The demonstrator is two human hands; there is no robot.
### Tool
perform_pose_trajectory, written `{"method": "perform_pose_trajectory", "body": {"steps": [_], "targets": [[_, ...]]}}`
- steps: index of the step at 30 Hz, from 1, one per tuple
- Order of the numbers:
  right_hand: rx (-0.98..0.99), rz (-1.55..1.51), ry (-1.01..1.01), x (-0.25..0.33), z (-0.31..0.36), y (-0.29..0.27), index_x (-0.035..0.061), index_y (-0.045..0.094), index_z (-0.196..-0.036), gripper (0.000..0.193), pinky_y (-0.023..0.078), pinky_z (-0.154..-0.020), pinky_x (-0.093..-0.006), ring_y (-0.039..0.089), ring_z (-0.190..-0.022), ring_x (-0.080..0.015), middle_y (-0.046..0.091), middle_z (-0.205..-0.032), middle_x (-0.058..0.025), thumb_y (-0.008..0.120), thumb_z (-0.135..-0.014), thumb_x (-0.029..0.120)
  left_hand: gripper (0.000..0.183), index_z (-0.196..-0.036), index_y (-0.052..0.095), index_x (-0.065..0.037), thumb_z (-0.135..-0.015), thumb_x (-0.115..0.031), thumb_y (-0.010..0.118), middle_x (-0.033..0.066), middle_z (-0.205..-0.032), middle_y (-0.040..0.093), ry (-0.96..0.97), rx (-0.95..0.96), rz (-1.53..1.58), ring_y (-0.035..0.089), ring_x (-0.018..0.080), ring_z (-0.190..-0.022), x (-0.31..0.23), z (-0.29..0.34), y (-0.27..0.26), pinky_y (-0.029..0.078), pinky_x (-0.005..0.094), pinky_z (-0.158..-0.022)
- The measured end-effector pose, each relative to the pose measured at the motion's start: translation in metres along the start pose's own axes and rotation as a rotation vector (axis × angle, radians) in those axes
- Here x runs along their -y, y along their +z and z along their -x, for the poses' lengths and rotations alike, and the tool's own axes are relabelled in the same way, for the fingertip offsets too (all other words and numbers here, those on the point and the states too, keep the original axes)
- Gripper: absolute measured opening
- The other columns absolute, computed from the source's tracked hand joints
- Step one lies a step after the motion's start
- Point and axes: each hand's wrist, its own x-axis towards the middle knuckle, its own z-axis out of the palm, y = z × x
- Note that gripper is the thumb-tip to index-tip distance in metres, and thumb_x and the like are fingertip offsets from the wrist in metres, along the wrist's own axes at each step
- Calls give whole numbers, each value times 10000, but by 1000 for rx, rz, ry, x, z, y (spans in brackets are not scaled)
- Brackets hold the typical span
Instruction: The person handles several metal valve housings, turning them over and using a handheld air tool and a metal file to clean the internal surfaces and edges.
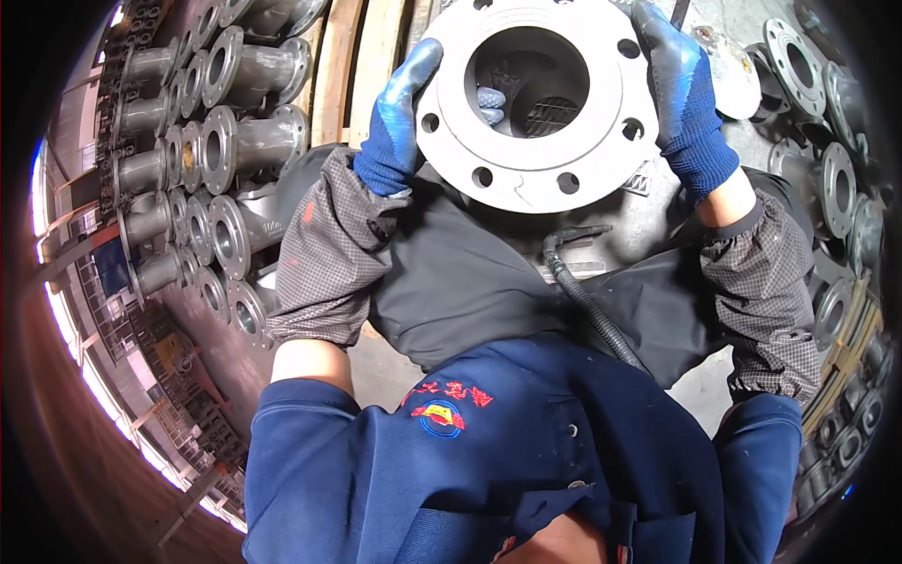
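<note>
A large pale grey flanged casting (526,169), round with a wide central bore and several bolt holes, is raised in front of me above my lap. My left hand (399,117), in a blue coated glove, grips its left rim. On the opposite rim, my right hand (691,108) in a matching glove holds on; some of its fingers are hidden behind the flange. Through the bore shows a small pale blue textured thing (490,103), which I cannot make out. Below the casting, a black ribbed hose (592,305) with an angled end fitting (564,237) lies near my legs.
Grey flanged pipe castings (254,150) stand stacked in rows on the left. More flanged castings (836,188) crowd the right side. Wooden pallet boards (348,70) lie at the far left of centre. A pale rounded part (728,70) sits beyond my right hand.
</note>
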Motion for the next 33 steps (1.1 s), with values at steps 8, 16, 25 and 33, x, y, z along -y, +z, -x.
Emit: {"method": "perform_pose_trajectory", "body": {"steps": [8, 16, 25, 33], "targets": [[10, 705, -515, -23, -21, 17, -25, 528, -954, 117, 521, -618, -265, 642, -699, -221, 603, -814, -146, 473, -851, -22, 333, -1183, 496, 84, -937, -138, 457, 172, -1084, 601, 501, -14, -656, 609, 203, -967, -32, 18, -17, 492, 301, -838], [0, 565, -378, -72, -44, 5, 5, 549, -986, 155, 487, -593, -353, 623, -691, -302, 616, -778, -177, 471, -853, 19, 413, -1222, 489, 1, -817, 66, 537, 243, -1080, 556, 1232, -60, -1490, 594, 394, -933, -42, 19, -16, 496, 363, -838], [-184, -7, 7, -60, -42, 6, 20, 629, -915, 232, 419, -584, -221, 468, -652, -53, 557, -744, 38, 562, -913, 242, 416, -1290, 392, 75, -960, -164, 475, 92, -1160, 500, 803, 109, -653, 516, 114, -1026, -20, 11, 7, 425, 238, -919], [-104, 196, -99, -28, -48, -20, -6, 584, -1094, 301, 477, -693, -255, 587, -806, -128, 625, -970, -73, 438, -950, 214, 371, -1237, 483, 18, -903, -131, 542, 137, -1174, 512, 619, 18, -548, 511, 182, -1074, -25, -3, 37, 408, 256, -932]]}}
